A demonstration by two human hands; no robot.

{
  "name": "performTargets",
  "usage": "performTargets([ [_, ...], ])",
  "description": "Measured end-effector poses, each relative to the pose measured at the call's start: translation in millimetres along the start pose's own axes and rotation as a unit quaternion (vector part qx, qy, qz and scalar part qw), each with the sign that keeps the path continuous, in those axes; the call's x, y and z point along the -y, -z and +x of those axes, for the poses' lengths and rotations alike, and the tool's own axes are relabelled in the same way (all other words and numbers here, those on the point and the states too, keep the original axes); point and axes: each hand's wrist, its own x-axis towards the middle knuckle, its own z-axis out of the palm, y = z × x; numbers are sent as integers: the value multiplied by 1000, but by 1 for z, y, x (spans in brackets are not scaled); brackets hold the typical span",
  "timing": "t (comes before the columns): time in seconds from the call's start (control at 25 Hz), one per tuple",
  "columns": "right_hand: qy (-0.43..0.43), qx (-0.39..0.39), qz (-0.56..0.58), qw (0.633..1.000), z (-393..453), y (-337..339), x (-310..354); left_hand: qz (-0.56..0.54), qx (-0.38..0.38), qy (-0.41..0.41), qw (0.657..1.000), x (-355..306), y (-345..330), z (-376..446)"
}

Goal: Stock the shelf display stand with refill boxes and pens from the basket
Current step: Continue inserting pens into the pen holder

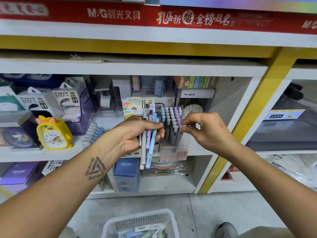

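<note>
right now your left hand (137,134) is wrapped around a small bundle of pens (149,140), fingers curled over the middle of the barrels, caps up and the barcode ends hanging below your palm. your right hand (204,129) is at the clear display stand (173,134) on the middle shelf, thumb and forefinger pinching what looks like the pale cap of one pen at the right edge of the rows; whether that pen is fully seated i cannot tell. the stand already holds tight rows of blue, white and lilac caps, so free slots look few and lie toward the right.

these pens should be light and stiff, with smooth plastic barrels that slide against each other, so the loose bundle can fan out or slip through if your grip relaxes. judging by how far the blue one hangs down, it is the likeliest to drop. take each one near the cap end with two fingertips, where you can steer the tip straight down into a slot without knocking its neighbours. the stand's thin clear walls look flexible, so press gently.

the white basket (109,227) sits on the floor below your arms, with small refill boxes (149,229) lying flat in it, not yet shelved.
</note>
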Motion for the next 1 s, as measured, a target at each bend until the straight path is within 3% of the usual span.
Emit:
performTargets([
  [0.44,6,51,-108,993,4,-14,5,8,2,6,1000,0,1,-1],
  [0.56,-57,-8,-24,998,11,-9,9,8,7,8,1000,0,2,-2],
  [0.68,-154,-37,119,980,23,-11,19,18,20,8,1000,0,1,-3],
  [1.0,-250,98,338,902,49,-23,40,63,49,-37,996,-1,2,-5],
])
